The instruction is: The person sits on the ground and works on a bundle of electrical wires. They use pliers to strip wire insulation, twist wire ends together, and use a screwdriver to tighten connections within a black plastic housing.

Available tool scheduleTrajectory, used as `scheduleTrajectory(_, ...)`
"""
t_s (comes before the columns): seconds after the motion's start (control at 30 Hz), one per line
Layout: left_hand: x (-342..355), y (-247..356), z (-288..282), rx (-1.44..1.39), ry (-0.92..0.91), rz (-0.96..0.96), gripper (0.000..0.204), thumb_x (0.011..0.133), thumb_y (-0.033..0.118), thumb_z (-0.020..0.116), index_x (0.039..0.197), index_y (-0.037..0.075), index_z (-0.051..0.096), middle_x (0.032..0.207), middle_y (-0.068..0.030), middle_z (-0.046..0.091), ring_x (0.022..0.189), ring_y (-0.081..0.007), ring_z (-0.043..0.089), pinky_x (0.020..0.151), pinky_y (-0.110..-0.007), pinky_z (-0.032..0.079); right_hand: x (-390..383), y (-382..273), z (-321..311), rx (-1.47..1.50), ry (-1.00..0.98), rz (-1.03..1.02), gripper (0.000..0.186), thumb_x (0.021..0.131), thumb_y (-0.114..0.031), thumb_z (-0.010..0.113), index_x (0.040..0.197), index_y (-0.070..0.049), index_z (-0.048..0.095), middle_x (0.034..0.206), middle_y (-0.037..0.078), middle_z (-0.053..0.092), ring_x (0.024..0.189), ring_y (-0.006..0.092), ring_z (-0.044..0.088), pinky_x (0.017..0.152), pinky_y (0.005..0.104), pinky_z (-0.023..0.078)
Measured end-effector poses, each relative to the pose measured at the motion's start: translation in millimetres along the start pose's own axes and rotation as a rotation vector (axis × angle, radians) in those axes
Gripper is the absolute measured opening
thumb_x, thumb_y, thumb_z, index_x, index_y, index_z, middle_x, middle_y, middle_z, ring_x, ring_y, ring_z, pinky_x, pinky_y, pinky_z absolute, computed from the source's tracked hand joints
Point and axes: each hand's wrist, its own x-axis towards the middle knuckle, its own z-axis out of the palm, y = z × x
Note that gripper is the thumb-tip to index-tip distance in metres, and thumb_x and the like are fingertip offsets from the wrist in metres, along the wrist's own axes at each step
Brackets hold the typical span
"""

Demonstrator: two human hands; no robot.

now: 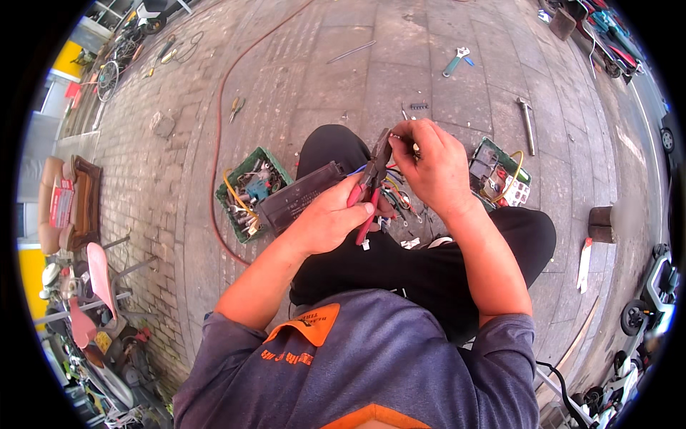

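My left hand (330, 218) is closed round the red handles of a pair of pliers (376, 166), whose dark jaws point up and away from me. At the jaw tips, my right hand (430, 161) pinches something too small to make out. A dark rectangular box (300, 196) lies across my lap beside my left hand, with a blue wire near its far end. Several coloured wires (400, 194) hang below the pliers between my knees, partly hidden by my hands.
Green crates of tools stand at my left (261, 161) and right (518, 168). On the paving lie an adjustable wrench (454, 63), a hammer (527, 125), small pliers (236, 107) and a thin rod (351, 51). A reddish hose (219, 121) curves along the left. Scooters (647, 293) stand far right.
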Motion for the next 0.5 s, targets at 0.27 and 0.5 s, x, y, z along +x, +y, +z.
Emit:
scheduleTrajectory(0.27, -0.5, -1.7, -1.3, 0.038, -0.001, -0.001, 0.046, 0.102, 0.011, 0.054, 0.145, -0.006, 0.049, 0.127, -0.0158, 0.070, 0.115, -0.0207, 0.068, 0.101, -0.036, 0.054, 0.5, 0.6, -1.2, -0.003, 0.009, -0.017, 0.016, 0.089, -0.010, 0.081, 0.098, -0.008, 0.069, 0.087, 0.008, 0.071, 0.075, 0.0314, 0.071, 0.064, 0.0422, 0.056)
scheduleTrajectory(0.5, -0.3, -1.4, -2.8, 0.070, -0.004, -0.021, 0.051, 0.101, 0.008, 0.052, 0.150, -0.004, 0.046, 0.128, -0.0151, 0.069, 0.111, -0.0206, 0.070, 0.099, -0.036, 0.056, 3.1, 1.4, -6.2, -0.035, -0.032, -0.030, 0.015, 0.090, -0.008, 0.080, 0.097, -0.006, 0.068, 0.087, 0.009, 0.070, 0.076, 0.0314, 0.072, 0.065, 0.0421, 0.057)
